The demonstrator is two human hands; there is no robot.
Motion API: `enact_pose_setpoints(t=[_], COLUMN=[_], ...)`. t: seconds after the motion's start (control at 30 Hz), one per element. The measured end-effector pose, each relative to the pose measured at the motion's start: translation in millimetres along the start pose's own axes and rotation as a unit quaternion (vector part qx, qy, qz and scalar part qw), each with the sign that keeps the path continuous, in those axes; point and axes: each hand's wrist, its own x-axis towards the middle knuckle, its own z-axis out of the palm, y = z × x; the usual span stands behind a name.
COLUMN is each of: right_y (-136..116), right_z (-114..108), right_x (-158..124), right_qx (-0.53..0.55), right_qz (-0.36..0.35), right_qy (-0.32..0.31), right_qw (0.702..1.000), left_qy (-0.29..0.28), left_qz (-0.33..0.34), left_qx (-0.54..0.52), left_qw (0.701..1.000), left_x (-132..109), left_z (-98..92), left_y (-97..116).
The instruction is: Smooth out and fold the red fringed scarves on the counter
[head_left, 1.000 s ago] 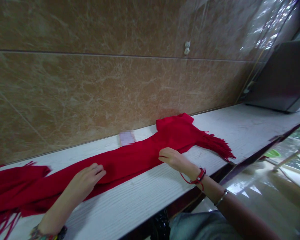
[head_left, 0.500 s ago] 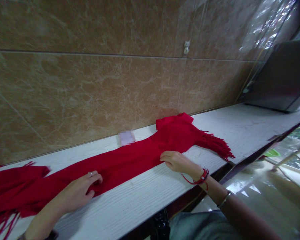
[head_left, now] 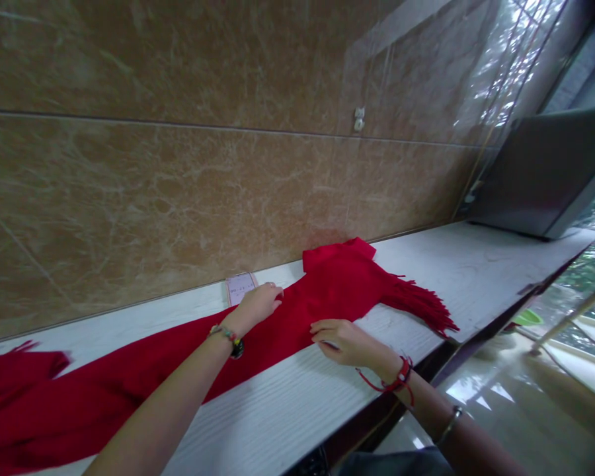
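A long red scarf with fringed ends lies stretched along the white counter, bunched into a wider, folded heap towards the right. My left hand reaches across it to the far edge, fingers curled and closed on the cloth beside the phone. At the near edge, my right hand pinches the scarf between thumb and fingers, just below the heap. The scarf's left part runs under my left forearm and out of view. Fringe spreads over the counter at the right end.
A phone with digits on its screen is by the wall behind the scarf. The white counter runs along a brown marbled tile wall. A large grey box-like object stands at its far right end. A green basin is below, right.
My left hand has moved right and away from me, from the scarf's near middle to its far edge by the phone. My right hand stays at the near edge. The view has shifted slightly.
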Motion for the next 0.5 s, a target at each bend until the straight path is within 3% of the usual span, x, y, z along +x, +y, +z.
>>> enact_pose_setpoints(t=[0.1,0.2,0.33,0.5], right_y=[-1,-2,-3,-4], right_z=[0,-1,-2,-4], right_x=[0,1,1,1], right_qx=[0.004,0.006,0.004,0.012], right_qz=[0.000,0.007,0.013,0.015], right_qy=[0.000,0.000,-0.006,-0.009], right_qw=[1.000,1.000,1.000,1.000], left_qy=[-0.016,-0.047,-0.084,-0.047], left_qz=[-0.018,-0.036,-0.053,-0.058], left_qx=[-0.009,-0.015,-0.007,0.027], left_qw=[1.000,0.998,0.995,0.997], left_x=[32,49,59,61], left_z=[14.6,26.8,32.3,24.5], left_y=[-3,-7,-13,-18])
